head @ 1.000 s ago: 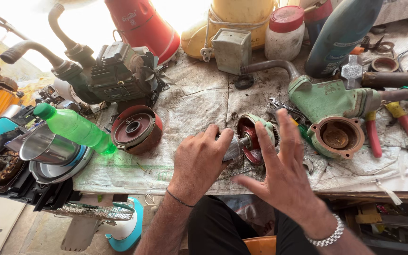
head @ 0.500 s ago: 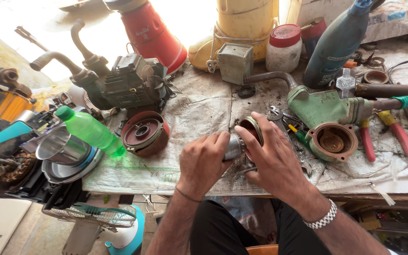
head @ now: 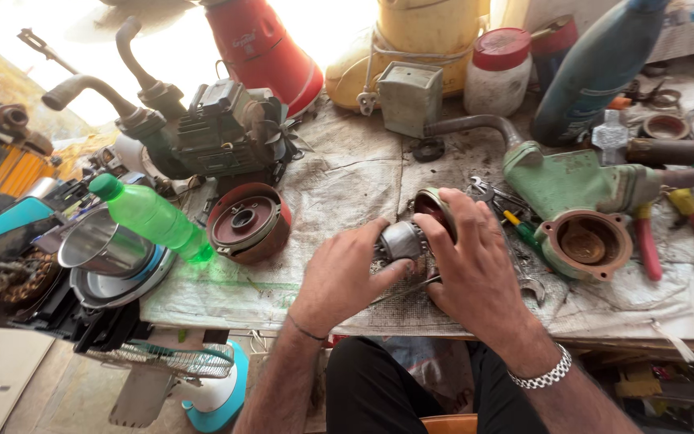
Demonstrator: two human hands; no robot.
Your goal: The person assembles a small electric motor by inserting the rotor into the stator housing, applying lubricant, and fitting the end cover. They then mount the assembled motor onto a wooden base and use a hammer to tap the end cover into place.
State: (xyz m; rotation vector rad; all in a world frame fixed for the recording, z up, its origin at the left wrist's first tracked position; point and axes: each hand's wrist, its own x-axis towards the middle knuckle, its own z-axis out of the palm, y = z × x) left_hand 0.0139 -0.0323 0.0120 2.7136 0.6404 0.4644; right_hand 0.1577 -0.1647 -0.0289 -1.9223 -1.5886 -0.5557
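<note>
My left hand (head: 340, 273) and my right hand (head: 475, 269) both grip a small motor rotor (head: 403, 239), a grey metal cylinder with a red disc end (head: 430, 206), just above the paper-covered bench near its front edge. The right hand covers most of the part; its wrist wears a metal bracelet. A spanner (head: 529, 287) lies under the right hand.
A red round housing (head: 248, 222) sits left of my hands, next to a green bottle (head: 153, 217) and steel bowls (head: 104, 245). A green pump casing (head: 576, 197) and red-handled pliers (head: 644, 241) lie to the right. A dark engine (head: 202, 133) and containers stand behind.
My right hand, earlier spread open above the rotor, has closed onto it. Both hands now clasp the part; the view has shifted slightly.
</note>
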